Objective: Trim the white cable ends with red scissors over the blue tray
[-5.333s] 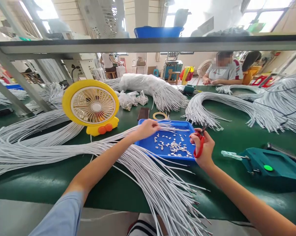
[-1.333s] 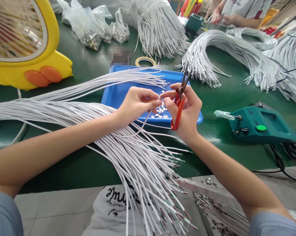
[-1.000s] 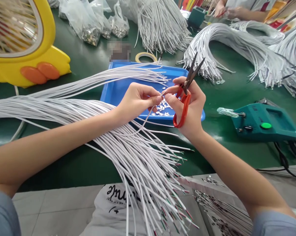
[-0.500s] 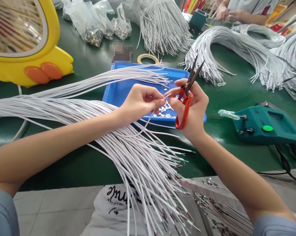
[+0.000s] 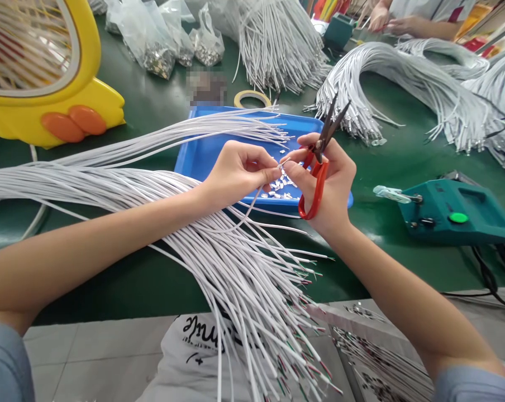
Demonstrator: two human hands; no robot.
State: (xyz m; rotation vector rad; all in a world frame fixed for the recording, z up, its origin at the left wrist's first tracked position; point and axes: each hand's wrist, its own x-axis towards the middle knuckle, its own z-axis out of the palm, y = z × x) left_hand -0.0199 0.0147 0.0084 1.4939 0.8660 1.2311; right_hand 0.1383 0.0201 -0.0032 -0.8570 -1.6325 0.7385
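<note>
Between thumb and fingers my left hand (image 5: pixel 244 174) pinches a white cable (image 5: pixel 252 204) close to its end. My right hand (image 5: pixel 330 181) holds red-handled scissors (image 5: pixel 315 181), blades up and apart, while its thumb and forefinger meet at the cable tip. Below both hands lies a blue tray (image 5: pixel 202 151) with small white scraps (image 5: pixel 280 192) in it. A thin bunch of white cables (image 5: pixel 236 125) rests across the tray's far side. Under my left forearm spreads a thick bundle of white cables (image 5: pixel 219 245), its stripped ends showing red and green wires over the table edge.
A yellow fan (image 5: pixel 76 111) stands at the left. Bags of small metal parts (image 5: pixel 160 58), a tape roll (image 5: pixel 252 99) and more cable bundles (image 5: pixel 370 61) lie farther back. At the right sits a green machine (image 5: pixel 453 215). Another person's hands (image 5: pixel 392 23) are at the far side.
My right thumb and forefinger have closed in on the cable tip, which was more exposed before. My left hand keeps its pinch, and the scissors have barely moved.
</note>
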